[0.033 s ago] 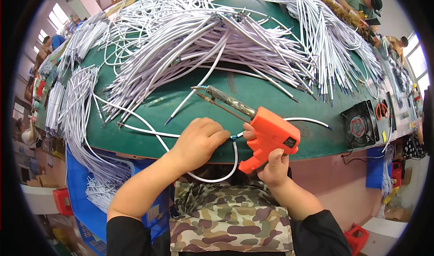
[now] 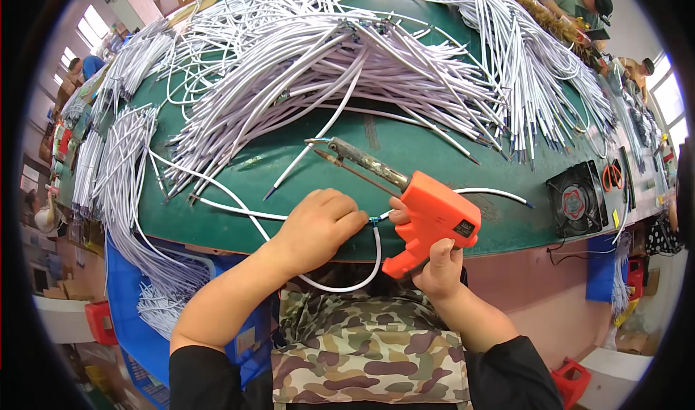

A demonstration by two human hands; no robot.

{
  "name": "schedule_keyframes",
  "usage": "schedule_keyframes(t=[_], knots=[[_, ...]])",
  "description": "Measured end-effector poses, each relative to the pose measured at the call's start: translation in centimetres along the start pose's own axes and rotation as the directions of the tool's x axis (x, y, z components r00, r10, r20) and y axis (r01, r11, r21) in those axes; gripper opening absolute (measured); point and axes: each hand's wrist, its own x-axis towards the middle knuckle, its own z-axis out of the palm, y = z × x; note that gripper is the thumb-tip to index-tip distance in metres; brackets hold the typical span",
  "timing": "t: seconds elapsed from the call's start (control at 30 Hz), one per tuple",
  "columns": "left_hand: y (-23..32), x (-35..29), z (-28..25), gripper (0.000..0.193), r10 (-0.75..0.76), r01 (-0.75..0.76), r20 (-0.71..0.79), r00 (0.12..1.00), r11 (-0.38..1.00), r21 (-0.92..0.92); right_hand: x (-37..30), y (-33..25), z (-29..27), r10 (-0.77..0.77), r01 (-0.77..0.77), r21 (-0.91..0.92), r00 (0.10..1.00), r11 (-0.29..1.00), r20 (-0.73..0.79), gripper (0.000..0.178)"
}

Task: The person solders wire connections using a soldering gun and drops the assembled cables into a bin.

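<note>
My left hand (image 2: 322, 227) is closed on a white cable near the table's front edge. Just past its fingertips, the cable meets other white lengths at a small blue-green joint (image 2: 374, 221); one length loops down below the edge. In my right hand (image 2: 439, 271) is an orange soldering gun (image 2: 439, 214), gripped with the thumb along its back. The gun's metal barrel and tip point up and left, above my left hand and apart from the joint. A finger of my right hand is beside the joint; whether it touches the cable I cannot tell.
A large heap of white cables (image 2: 289, 84) covers the far part of the green table (image 2: 405, 143). More cables hang at the left over a blue crate (image 2: 130, 294). A black fan (image 2: 576, 200) and orange-handled scissors (image 2: 612, 177) lie at the right. Other people work farther off.
</note>
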Motion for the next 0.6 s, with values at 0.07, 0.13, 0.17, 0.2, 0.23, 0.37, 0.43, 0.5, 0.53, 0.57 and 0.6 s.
schedule_keyframes(t=[0.07,0.13,0.17,0.2,0.23,0.37,0.43,0.5,0.53,0.57,0.6], knots=[[-0.01,-0.21,-0.11,0.021,0.001,-0.001,0.041,0.999,1.000,-0.004,0.02,0.01,-0.02,0.006,-0.006,-0.005,1.000,1.000,0.004,0.083],[0.04,-0.28,-0.05,0.020,-0.006,0.006,0.075,0.997,1.000,-0.008,0.04,0.02,0.09,0.011,-0.011,-0.015,1.000,1.000,-0.006,0.083],[0.04,-0.25,0.02,0.020,0.011,-0.009,0.056,0.998,0.999,-0.036,0.09,0.02,0.16,0.011,-0.011,-0.009,1.000,1.000,-0.012,0.083],[0.05,-0.22,0.13,0.021,0.022,-0.020,0.035,0.999,0.998,-0.064,0.16,0.02,0.22,-0.016,0.017,0.013,1.000,1.000,-0.009,0.079],[0.04,-0.18,0.22,0.021,0.028,-0.025,0.039,0.999,0.998,-0.062,0.23,-0.02,0.27,-0.044,0.044,0.035,0.999,0.998,-0.008,0.075],[-0.02,-0.22,0.39,0.027,0.038,-0.037,0.007,0.999,0.993,-0.115,0.32,-0.44,0.32,0.000,0.000,-0.021,1.000,1.000,0.010,0.083],[-0.04,-0.33,0.41,0.029,0.043,-0.041,0.011,0.999,0.992,-0.118,0.37,-0.53,0.36,0.000,0.001,-0.014,1.000,1.000,0.014,0.083],[-0.09,-0.42,0.49,0.029,0.044,-0.044,-0.007,0.999,0.992,-0.121,0.43,-0.51,0.35,0.002,-0.002,-0.011,1.000,1.000,0.016,0.084],[-0.11,-0.46,0.55,0.029,0.048,-0.048,-0.008,0.999,0.992,-0.120,0.45,-0.47,0.33,-0.009,0.009,-0.017,1.000,1.000,0.010,0.084],[-0.14,-0.48,0.62,0.029,0.048,-0.050,-0.015,0.999,0.992,-0.115,0.44,-0.43,0.30,0.003,-0.003,-0.008,1.000,1.000,0.020,0.084],[-0.17,-0.49,0.67,0.028,0.049,-0.052,-0.025,0.998,0.992,-0.112,0.36,-0.45,0.24,0.013,-0.013,-0.003,1.000,1.000,0.011,0.084]])
